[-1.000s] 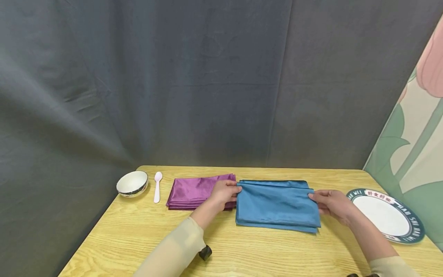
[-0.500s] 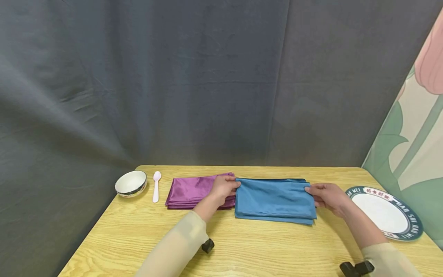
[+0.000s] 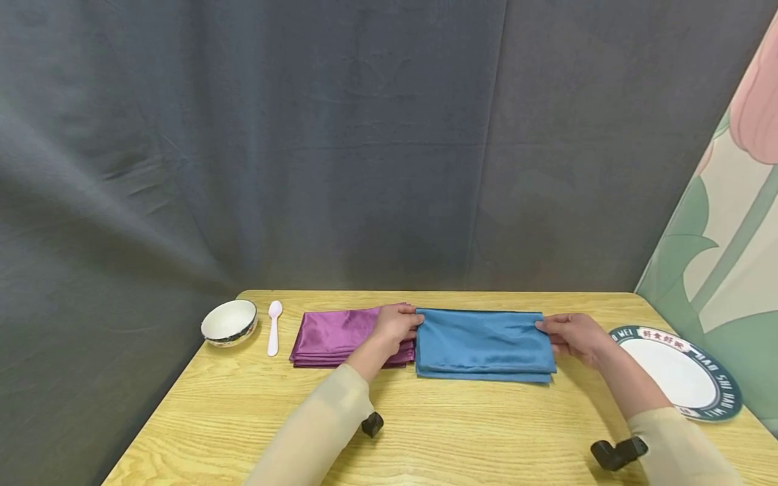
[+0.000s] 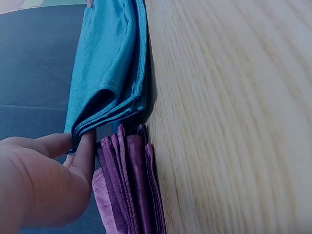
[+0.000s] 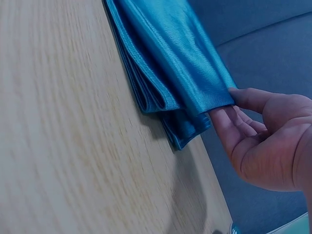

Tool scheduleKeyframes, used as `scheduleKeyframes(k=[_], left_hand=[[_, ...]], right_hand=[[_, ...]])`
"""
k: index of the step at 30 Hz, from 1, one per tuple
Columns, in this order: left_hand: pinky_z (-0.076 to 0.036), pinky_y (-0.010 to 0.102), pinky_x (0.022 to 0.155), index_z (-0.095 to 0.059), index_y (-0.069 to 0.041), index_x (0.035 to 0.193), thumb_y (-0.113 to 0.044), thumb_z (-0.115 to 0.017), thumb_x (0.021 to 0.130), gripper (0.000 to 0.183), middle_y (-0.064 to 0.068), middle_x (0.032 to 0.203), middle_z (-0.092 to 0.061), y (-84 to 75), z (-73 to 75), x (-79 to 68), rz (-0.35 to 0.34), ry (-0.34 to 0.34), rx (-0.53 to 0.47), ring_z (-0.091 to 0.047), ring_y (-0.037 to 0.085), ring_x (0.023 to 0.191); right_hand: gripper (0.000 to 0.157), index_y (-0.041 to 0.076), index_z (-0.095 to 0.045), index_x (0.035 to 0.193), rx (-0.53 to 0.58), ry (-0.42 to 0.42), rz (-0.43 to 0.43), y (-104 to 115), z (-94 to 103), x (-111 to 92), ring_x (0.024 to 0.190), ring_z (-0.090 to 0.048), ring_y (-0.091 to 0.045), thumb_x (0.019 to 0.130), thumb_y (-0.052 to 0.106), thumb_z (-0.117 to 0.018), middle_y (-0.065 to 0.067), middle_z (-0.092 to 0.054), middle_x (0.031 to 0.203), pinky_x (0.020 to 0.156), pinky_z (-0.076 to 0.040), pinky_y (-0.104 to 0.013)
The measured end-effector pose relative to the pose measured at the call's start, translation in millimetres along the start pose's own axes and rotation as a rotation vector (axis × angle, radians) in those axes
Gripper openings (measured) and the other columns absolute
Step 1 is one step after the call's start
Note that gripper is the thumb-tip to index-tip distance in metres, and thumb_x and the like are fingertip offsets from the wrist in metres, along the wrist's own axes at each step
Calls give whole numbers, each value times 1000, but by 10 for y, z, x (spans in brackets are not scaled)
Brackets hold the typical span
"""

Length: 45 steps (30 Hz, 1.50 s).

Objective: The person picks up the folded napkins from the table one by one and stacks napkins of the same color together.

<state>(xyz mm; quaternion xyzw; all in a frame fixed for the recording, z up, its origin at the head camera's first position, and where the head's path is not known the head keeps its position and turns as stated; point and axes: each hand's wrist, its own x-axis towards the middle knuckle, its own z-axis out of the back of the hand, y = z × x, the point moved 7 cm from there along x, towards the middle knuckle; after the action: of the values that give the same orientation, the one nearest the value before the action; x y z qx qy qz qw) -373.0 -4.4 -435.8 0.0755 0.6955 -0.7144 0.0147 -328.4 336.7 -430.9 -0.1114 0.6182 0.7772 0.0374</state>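
Note:
A folded blue satin cloth point(image 3: 483, 345) spans the space between both hands on the wooden table. My left hand point(image 3: 395, 325) pinches its far left corner, thumb on one side and fingers on the other; the left wrist view shows the stacked layers of the fold beside those fingers point(image 4: 84, 151). At the far right corner, my right hand point(image 3: 577, 336) pinches the cloth between thumb and fingers, as the right wrist view also shows. A folded purple satin cloth point(image 3: 337, 334) lies just left of the blue one, partly hidden beneath my left hand and forearm.
At the back left of the table point(image 3: 462, 432) stand a white patterned bowl point(image 3: 229, 320) and a pale pink spoon point(image 3: 273, 329). A white plate with a green lettered rim point(image 3: 723, 388) lies on the right, partly behind my right forearm. A dark curtain point(image 3: 389, 148) hangs behind.
Both hands have carried the blue cloth slightly away from me, toward the table's back edge. The darker blue layer that showed behind it is now almost fully covered.

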Motion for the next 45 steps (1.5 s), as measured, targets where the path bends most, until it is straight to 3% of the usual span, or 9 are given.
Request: scheduleKeyframes(k=[16, 24, 32, 40, 45], left_hand=[[-59, 39, 86, -64, 7, 127, 2, -69, 93, 35, 20, 117, -69, -5, -74, 100, 19, -18, 21, -71, 32, 98], [-59, 39, 86, -68, 4, 123, 2, -69, 93, 31, 17, 108, -72, -3, -109, 157, 21, -35, 27, -72, 30, 95], [-55, 44, 94, -67, 3, 127, 3, -68, 93, 34, 19, 119, -69, 48, -125, 161, 43, -26, 50, -68, 35, 106], [-54, 45, 96, -65, 5, 130, 6, -66, 92, 38, 21, 124, -68, 74, -131, 161, 25, 0, 5, -68, 35, 109], [-54, 44, 95, -63, 5, 131, 4, -65, 94, 37, 18, 126, -68, 101, -74, 191, 9, -8, -54, -68, 34, 109]], right_hand=[[56, -23, -43, 135, -5, -6, -27, -12, 112, 118, 75, -68, -9, 102, 18, -63, 1, -70, 85, 69, -59, -25], [50, -20, -48, 131, -16, -28, -24, -46, 169, 180, 72, -66, -8, 102, 18, -63, 3, -69, 82, 67, -59, -24], [35, -12, -62, 121, -11, -41, -29, -114, 166, 222, 70, -64, -8, 100, 16, -65, 3, -68, 79, 64, -57, -22], [46, -17, -54, 132, -49, -65, -39, -148, 178, 231, 75, -64, -9, 102, 17, -61, 4, -69, 86, 67, -57, -23], [49, -19, -46, 138, 4, -83, -44, -148, 196, 247, 79, -65, -9, 103, 13, -58, 3, -69, 90, 72, -59, -25]])
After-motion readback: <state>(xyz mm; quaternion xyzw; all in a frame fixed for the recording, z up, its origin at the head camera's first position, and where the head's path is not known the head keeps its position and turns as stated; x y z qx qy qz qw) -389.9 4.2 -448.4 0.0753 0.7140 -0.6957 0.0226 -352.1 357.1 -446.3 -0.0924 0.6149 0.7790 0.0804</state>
